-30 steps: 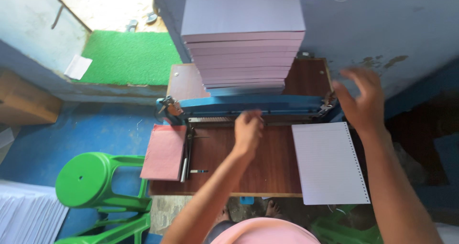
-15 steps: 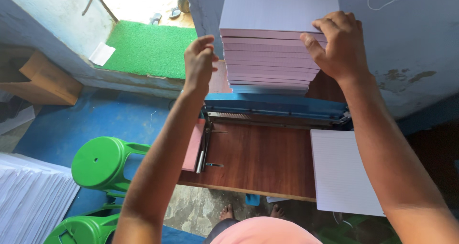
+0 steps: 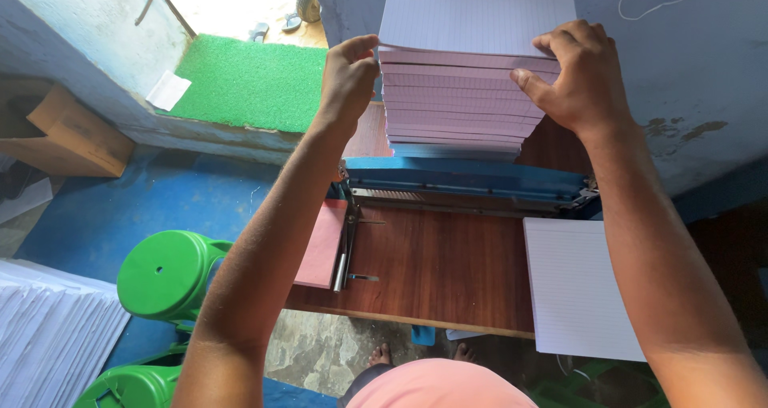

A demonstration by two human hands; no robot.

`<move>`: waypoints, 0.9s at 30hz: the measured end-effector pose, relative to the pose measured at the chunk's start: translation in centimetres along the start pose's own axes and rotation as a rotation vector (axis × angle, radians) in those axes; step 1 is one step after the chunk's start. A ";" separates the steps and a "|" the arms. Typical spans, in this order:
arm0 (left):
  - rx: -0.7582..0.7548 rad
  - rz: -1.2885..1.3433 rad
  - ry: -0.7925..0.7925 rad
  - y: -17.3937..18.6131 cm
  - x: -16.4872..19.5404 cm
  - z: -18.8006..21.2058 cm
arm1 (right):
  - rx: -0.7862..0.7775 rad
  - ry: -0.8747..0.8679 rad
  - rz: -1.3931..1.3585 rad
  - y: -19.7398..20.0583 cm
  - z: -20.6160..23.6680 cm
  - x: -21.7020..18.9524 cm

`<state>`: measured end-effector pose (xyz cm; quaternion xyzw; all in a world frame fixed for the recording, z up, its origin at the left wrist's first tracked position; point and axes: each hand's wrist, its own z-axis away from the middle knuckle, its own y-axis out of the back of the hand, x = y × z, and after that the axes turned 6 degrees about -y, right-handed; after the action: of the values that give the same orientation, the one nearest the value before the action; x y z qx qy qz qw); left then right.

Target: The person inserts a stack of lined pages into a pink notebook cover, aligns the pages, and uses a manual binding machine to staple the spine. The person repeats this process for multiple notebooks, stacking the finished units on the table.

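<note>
A tall stack of lined paper (image 3: 468,72) stands at the back of a brown wooden table (image 3: 432,268), behind a blue punching machine (image 3: 472,186). My left hand (image 3: 348,76) pinches the top sheets at the stack's left edge. My right hand (image 3: 572,76) grips the top sheets at the stack's right edge, fingers over the top, thumb at the side. Both arms reach forward over the table.
A sheaf of lined white paper (image 3: 580,288) lies on the table's right end. A pink card (image 3: 324,244) lies at its left edge beside a metal bar (image 3: 344,252). Green plastic stools (image 3: 164,274) stand lower left, white paper piles (image 3: 48,340) beyond them. A cardboard box (image 3: 68,136) sits left.
My left hand rose from the table in front of the machine to the stack's left edge. My right hand moved from the machine's right end onto the stack's top right.
</note>
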<state>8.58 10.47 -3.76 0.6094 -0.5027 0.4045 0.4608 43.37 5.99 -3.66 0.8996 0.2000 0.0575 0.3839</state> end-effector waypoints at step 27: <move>0.003 -0.212 -0.293 -0.5 -0.4 -2.4 | -0.132 -0.052 -0.031 1.5 -0.2 -0.2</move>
<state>8.99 12.90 -3.62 0.7122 -0.4966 0.2612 0.4218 43.65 5.11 -2.40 0.8703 0.1997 0.0413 0.4484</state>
